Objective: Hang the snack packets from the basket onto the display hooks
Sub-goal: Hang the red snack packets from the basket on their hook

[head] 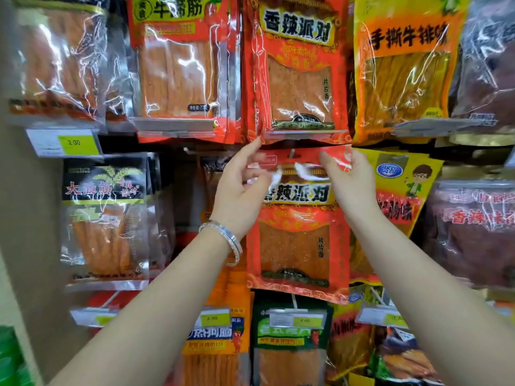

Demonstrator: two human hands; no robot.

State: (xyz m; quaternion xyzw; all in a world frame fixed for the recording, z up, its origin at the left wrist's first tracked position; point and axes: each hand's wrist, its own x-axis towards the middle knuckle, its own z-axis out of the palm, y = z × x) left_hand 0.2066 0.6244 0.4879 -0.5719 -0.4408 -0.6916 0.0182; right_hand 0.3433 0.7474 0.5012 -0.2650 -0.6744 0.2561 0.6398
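Along packet (296, 246) top, heavy blur

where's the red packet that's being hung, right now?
Head view, centre: the left hand and right hand hold the red packet by its top edge, just under a matching packet, with a yellow packet to its right.

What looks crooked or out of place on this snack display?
The yellow packet beside the right hand, which grips a red packet, hangs tilted, sides slanting, while packets around it hang straight.
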